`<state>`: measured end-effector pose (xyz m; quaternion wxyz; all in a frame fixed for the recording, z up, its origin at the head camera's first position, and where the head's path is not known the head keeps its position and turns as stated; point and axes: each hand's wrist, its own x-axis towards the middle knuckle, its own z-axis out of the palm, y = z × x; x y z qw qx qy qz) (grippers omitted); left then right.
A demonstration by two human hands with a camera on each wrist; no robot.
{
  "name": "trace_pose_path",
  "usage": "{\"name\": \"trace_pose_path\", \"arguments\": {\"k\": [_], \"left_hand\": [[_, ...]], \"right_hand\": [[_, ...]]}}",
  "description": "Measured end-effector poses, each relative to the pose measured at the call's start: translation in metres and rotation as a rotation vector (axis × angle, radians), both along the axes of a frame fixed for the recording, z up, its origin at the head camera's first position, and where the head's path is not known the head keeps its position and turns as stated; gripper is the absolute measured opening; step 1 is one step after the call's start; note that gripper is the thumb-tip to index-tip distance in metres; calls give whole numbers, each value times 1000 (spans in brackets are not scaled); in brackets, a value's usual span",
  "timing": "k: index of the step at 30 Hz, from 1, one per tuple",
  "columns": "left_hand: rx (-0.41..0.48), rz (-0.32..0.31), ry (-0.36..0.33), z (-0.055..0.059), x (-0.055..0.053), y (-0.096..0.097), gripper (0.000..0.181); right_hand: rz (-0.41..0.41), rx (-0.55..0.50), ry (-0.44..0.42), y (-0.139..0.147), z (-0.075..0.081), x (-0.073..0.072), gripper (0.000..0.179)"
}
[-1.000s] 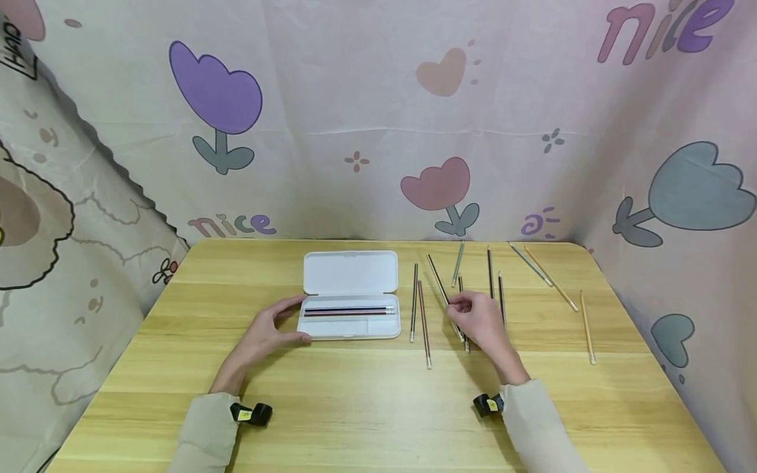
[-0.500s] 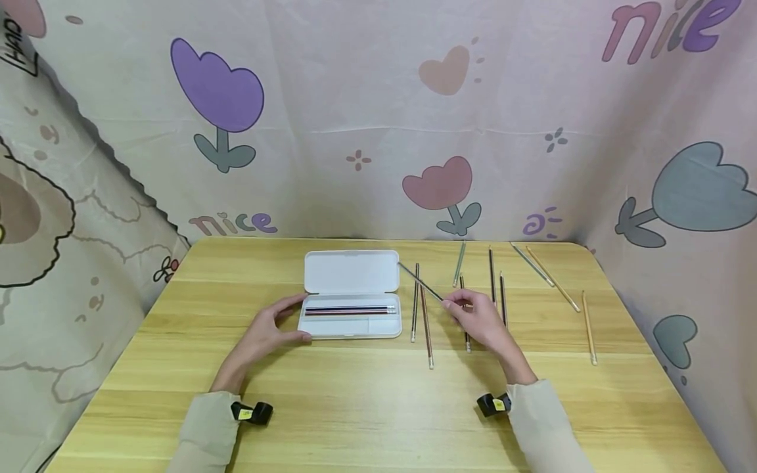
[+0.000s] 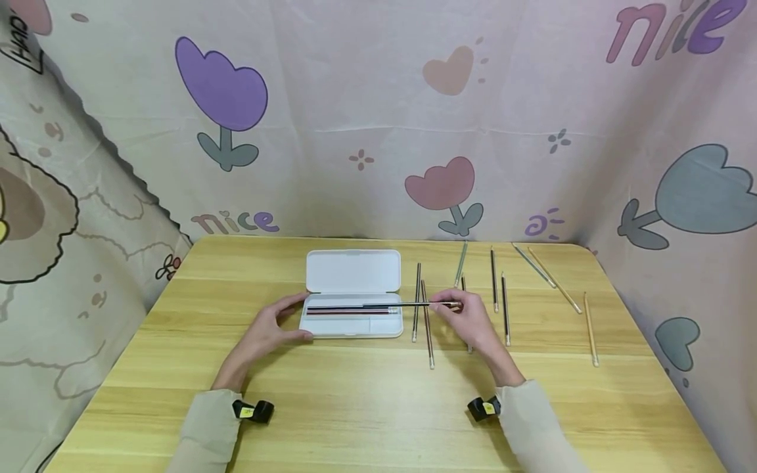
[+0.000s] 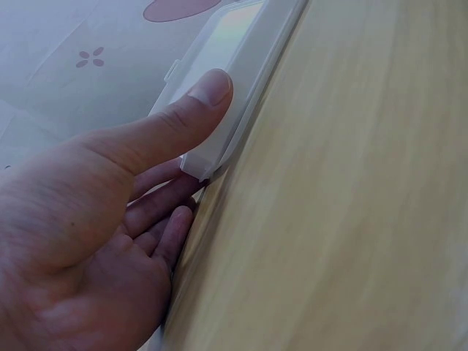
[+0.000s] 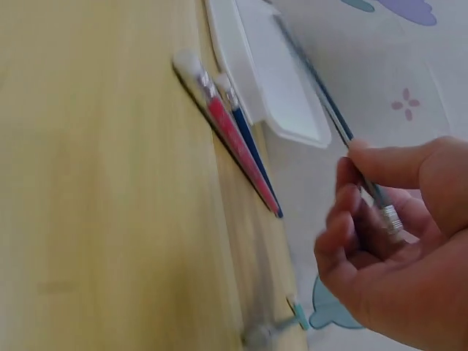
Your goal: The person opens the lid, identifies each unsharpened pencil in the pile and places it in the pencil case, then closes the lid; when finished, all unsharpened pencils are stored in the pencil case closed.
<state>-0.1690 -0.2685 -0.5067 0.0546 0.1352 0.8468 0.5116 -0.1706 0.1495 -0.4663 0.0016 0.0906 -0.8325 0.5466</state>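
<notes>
A white pencil case (image 3: pixel 339 325) stands with its lid (image 3: pixel 353 270) raised and a few pencils (image 3: pixel 349 312) lying in its back compartment. My left hand (image 3: pixel 265 335) holds the case's left end; in the left wrist view its thumb (image 4: pixel 175 124) lies along the front wall, fingers at the end. A dark striped pencil (image 3: pixel 408 304) is pinched by my right hand (image 3: pixel 470 322) near its eraser end. This pencil points left, its far end over the case's back compartment. The right wrist view shows the silver ferrule (image 5: pixel 391 217) beside the palm.
Right of the case lie a dark pencil (image 3: pixel 416 309) and a red pencil (image 3: pixel 427 328). Further right are more dark pencils (image 3: pixel 505 312), a green pencil (image 3: pixel 460 263), a blue-grey pencil (image 3: pixel 532 265) and yellow pencils (image 3: pixel 590 332). A printed cloth (image 3: pixel 331 184) hangs behind the wooden table (image 3: pixel 355 407).
My right hand has lifted the dark striped pencil off the table and swung it from steeply slanted to nearly level, its tip moving left over the case. My left hand stays at the case.
</notes>
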Motion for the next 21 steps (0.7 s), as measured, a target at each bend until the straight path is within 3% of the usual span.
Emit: {"name": "trace_pose_path", "arguments": {"k": [6,14,21], "left_hand": [[3,0,2,-1,0,0,86],[3,1,-4,-2,1,2,87],[1,2,-3,-1,1,1,87]], "right_hand": [[4,-70,41,-22,2,-2,16],[8,-128,-9,-54,-10,-13,16],[11,-70,33,-75,-13,-21,13]]}}
